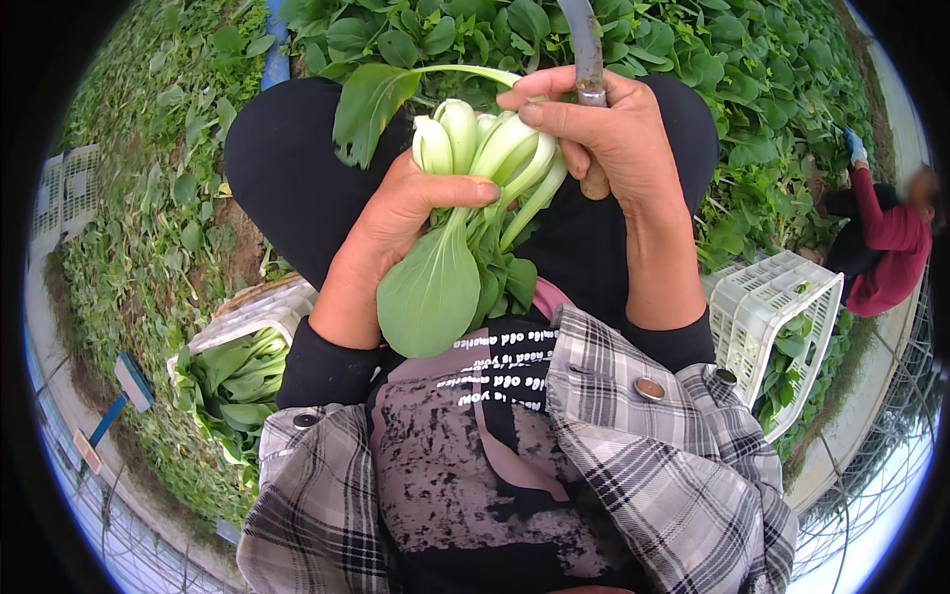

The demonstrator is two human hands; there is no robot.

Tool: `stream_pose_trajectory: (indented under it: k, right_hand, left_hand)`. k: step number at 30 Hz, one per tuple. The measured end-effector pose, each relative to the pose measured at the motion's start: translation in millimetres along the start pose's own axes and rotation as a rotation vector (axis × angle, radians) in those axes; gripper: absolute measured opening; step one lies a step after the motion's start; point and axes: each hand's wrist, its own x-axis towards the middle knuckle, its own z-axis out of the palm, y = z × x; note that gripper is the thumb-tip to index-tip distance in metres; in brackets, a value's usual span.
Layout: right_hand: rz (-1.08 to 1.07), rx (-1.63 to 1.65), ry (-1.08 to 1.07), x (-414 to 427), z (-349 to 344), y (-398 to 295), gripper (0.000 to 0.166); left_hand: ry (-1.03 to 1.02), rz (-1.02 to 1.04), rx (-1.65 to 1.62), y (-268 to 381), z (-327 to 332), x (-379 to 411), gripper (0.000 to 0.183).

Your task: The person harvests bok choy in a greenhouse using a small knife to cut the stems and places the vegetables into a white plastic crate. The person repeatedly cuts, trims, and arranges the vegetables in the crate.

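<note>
My left hand [404, 204] grips a bunch of bok choy [482, 148], its thumb across the pale stems. The stem bases point away from me and the green leaves hang toward my chest. My right hand [616, 134] holds a sickle with a curved metal blade [582, 37]; the short wooden handle [594, 182] shows below the palm. The thumb and fingers of that same hand also pinch the base of a single outer leaf [375, 111], which sticks out to the left and has ragged holes. The blade's far end is cut off by the top of the view.
Growing leafy greens [445, 33] spread ahead. At left a white crate [256, 312] holds bok choy [237, 379]; another white plastic crate [772, 319] with greens stands at right. Beyond it a person in a red top [887, 237] crouches, wearing a glove. A blue strip [274, 44] lies upper left.
</note>
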Motion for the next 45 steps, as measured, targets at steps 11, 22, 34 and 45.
stream_pose_trajectory:
  k: [11, 22, 34, 45]
  right_hand:
    - [-0.155, -0.006, 0.134, 11, 4, 5, 0.038]
    - [-0.068, 0.135, -0.075, 8, 5, 14, 0.035]
    - [-0.099, 0.064, -0.012, 6, 14, 22, 0.044]
    - [-0.038, 0.183, -0.028, 21, 2, 32, 0.042]
  left_hand:
    - [0.006, 0.033, -0.694, 11, -23, -8, 0.050]
    - [-0.004, 0.147, -0.542, 4, -20, -8, 0.049]
    - [-0.007, 0.111, -0.526, -6, -27, -10, 0.048]
    - [0.075, 0.100, -0.543, -5, -17, 0, 0.049]
